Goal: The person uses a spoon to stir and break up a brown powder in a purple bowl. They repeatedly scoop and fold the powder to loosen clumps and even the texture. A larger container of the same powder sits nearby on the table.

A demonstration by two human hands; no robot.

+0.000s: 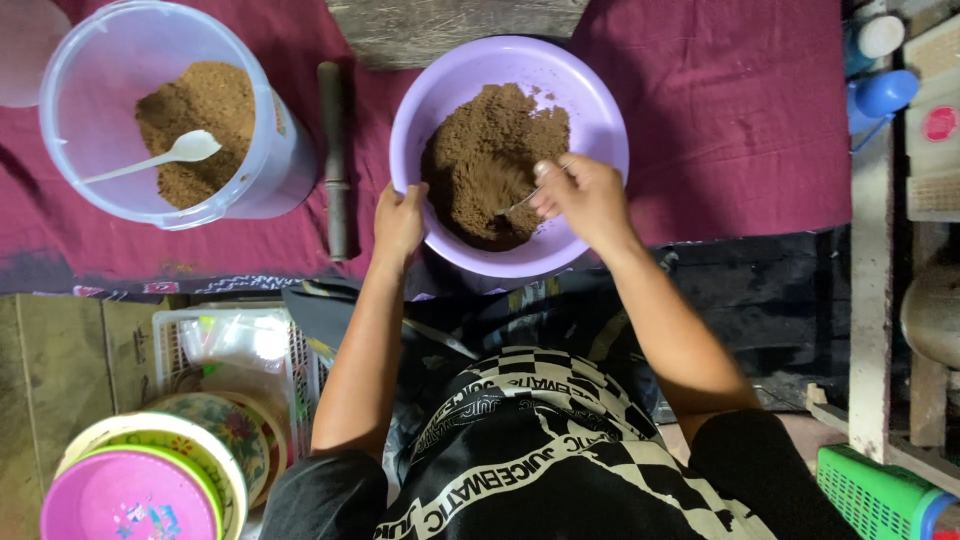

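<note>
Gripping a metal spoon (522, 198), right hand (585, 200) digs into brown powder (480, 165) in lilac bowl (600, 110) on maroon cloth (740, 120); left hand (398, 222) clasps the bowl's rim.

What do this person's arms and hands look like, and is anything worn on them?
Both arms are bare from shoulder to fingertips. The left hand and right hand wear no gloves, rings, watch or bracelets. The only clothing in view is a black sleeveless top with a white checkered pattern.
</note>
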